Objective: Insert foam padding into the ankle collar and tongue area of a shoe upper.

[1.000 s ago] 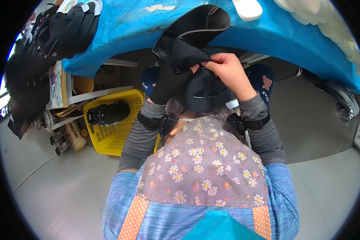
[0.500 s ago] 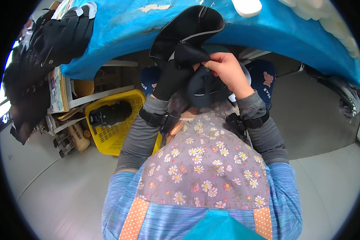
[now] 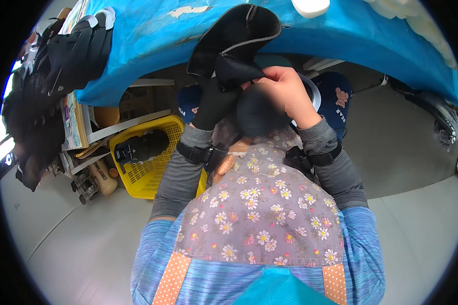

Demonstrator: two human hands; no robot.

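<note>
Pale grey floor (image 3: 102, 244); blue-covered table (image 3: 137, 30); white glare (image 3: 5, 150) at far left

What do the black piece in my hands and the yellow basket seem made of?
Black piece: perhaps synthetic leather or coated fabric, given its faint sheen; its flap looks like matte mesh, finely textured. Yellow basket: probably plastic, smooth, with moulded-looking perforations.

Gloved left hand (image 3: 216, 104) and bare right hand (image 3: 290, 94) pinch black fabric piece (image 3: 239, 38) at blue worktop's (image 3: 150, 43) near edge; yellow basket (image 3: 145, 178) below worktop's left.
</note>
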